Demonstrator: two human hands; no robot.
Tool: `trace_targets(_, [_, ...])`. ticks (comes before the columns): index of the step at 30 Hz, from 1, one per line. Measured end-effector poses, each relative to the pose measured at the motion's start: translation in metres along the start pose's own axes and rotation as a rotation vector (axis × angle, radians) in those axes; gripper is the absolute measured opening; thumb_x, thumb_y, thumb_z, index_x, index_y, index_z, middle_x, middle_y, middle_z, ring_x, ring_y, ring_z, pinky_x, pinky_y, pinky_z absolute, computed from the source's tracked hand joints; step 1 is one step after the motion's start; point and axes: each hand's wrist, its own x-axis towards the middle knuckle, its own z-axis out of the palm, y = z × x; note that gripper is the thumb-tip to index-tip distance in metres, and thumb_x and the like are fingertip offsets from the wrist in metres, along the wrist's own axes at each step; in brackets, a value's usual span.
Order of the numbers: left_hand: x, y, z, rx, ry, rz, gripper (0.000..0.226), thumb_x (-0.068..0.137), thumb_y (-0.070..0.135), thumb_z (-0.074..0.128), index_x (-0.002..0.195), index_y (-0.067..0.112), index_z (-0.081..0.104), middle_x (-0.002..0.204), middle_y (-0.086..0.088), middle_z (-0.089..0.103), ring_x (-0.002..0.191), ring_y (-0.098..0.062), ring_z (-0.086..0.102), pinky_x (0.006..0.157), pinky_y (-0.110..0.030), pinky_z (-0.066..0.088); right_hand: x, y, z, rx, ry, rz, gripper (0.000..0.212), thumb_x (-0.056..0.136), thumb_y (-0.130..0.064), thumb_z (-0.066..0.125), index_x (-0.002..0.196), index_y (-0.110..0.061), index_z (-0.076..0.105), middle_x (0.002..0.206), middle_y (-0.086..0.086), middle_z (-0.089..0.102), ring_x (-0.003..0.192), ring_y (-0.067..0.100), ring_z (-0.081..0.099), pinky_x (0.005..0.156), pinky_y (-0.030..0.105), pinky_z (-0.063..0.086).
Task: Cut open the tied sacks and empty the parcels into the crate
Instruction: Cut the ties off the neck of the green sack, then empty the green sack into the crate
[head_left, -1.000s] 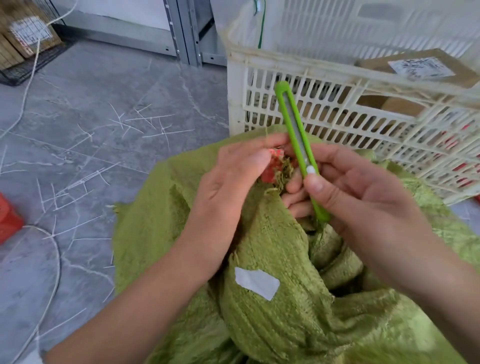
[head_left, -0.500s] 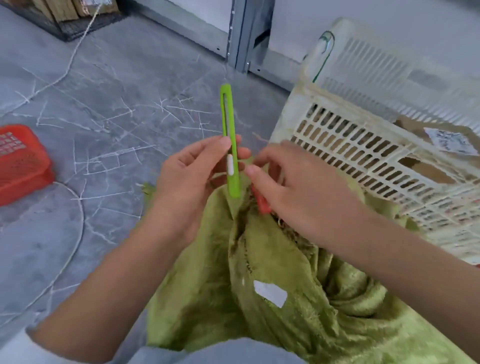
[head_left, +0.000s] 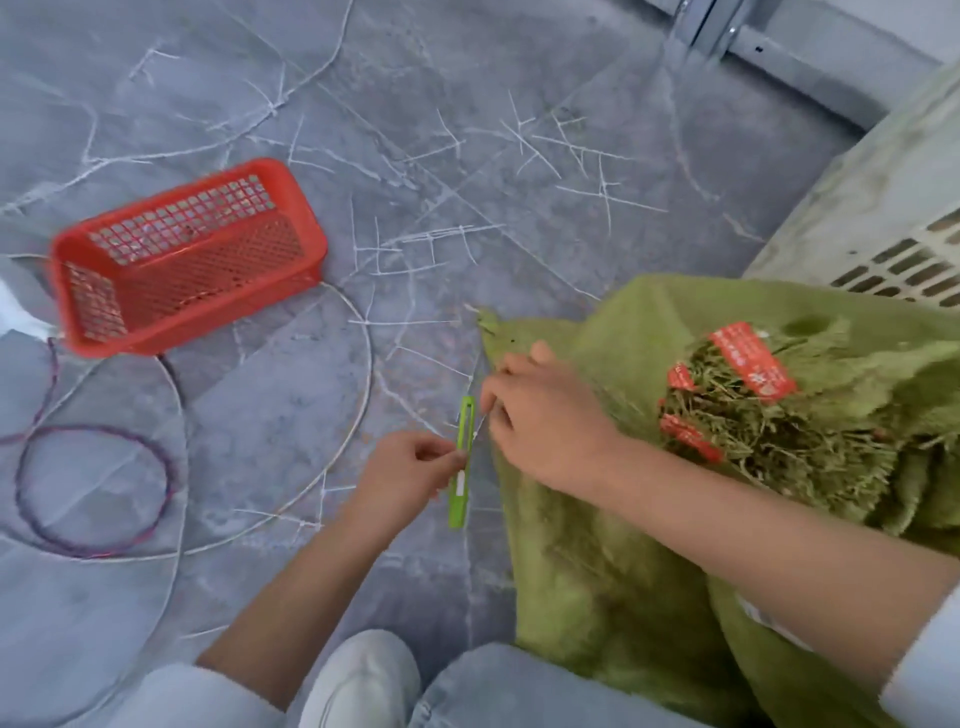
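A slim green plastic utility knife is pinched upright in the left hand (fingers curled round it). Just right of it, the edge of the green woven sack is gripped by the right hand.

Red mesh basket set on grey veined floor. Purple cord loop laid near basket. Long white cord curved in wide arc beside both. Short white string offcuts scattered beyond. Grey metal frame seen at far edge.

My lone head camera looks steeply down, close over the floor; sack right, basket upper left.
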Motion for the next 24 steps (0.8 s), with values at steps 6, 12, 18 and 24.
trace_targets(6, [0.019,-0.028,0.031,0.252,0.026,0.096,0.014,0.074,0.008,0.077,0.083,0.013,0.067,0.062,0.007,0.061,0.058,-0.006,0.055,0.062,-0.022,0.042,-0.006,0.013,-0.001,0.053,0.059,-0.047,0.011,0.084,-0.014,0.055,0.089,-0.013,0.065,0.097,0.007,0.058,0.098,0.028,0.046,0.090,0.040,0.041])
trace_targets(12, [0.024,-0.018,0.032,0.373,0.047,0.148,0.034,0.069,0.010,0.082,0.078,0.018,0.051,0.061,0.009,0.049,0.064,-0.016,0.049,0.050,-0.021,0.031,-0.036,0.021,-0.023,0.116,0.036,-0.006,0.017,0.089,-0.019,0.053,0.104,-0.017,0.060,0.110,0.001,0.051,0.108,0.020,0.044,0.095,0.034,0.036])
trace_targets(18, [0.009,0.049,0.030,0.241,0.220,0.340,0.012,0.087,0.017,0.067,0.086,0.014,0.056,0.068,0.006,0.056,0.062,-0.011,0.056,0.060,-0.015,0.043,-0.123,0.069,-0.119,-0.148,0.120,0.016,0.031,0.090,-0.051,0.045,0.113,-0.032,0.055,0.114,-0.011,0.049,0.112,0.016,0.046,0.102,0.036,0.035])
trace_targets(24, [-0.028,0.165,0.086,0.328,0.078,0.760,0.005,0.088,0.016,0.064,0.086,0.011,0.066,0.080,0.003,0.063,0.074,-0.010,0.057,0.070,-0.023,0.045,-0.221,0.138,-0.171,-0.009,0.467,0.456,0.095,0.058,-0.087,0.055,0.134,-0.032,0.043,0.133,0.001,0.043,0.129,0.032,0.039,0.104,0.060,0.036])
